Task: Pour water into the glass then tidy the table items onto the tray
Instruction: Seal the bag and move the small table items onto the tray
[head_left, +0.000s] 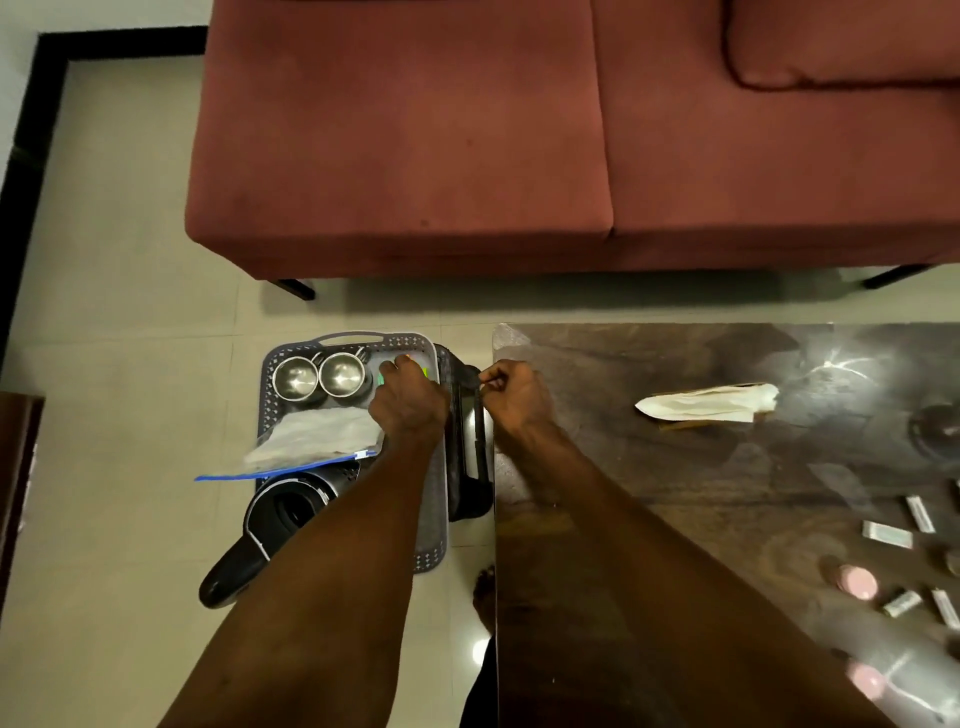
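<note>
Tiled floor, grey tray (435, 540), left hand (410, 400) gripping a colourful item, right hand (511, 397) fingers pinching something dark

floor (119, 249): grey tray (436, 519) lower left of centre | dark table (649, 467) right: white napkin (706, 402), small packets (885, 535), pink lids (856, 582)

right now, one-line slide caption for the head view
Left hand reaches into tray beside two steel cups; right hand pinches a dark strap.
</note>
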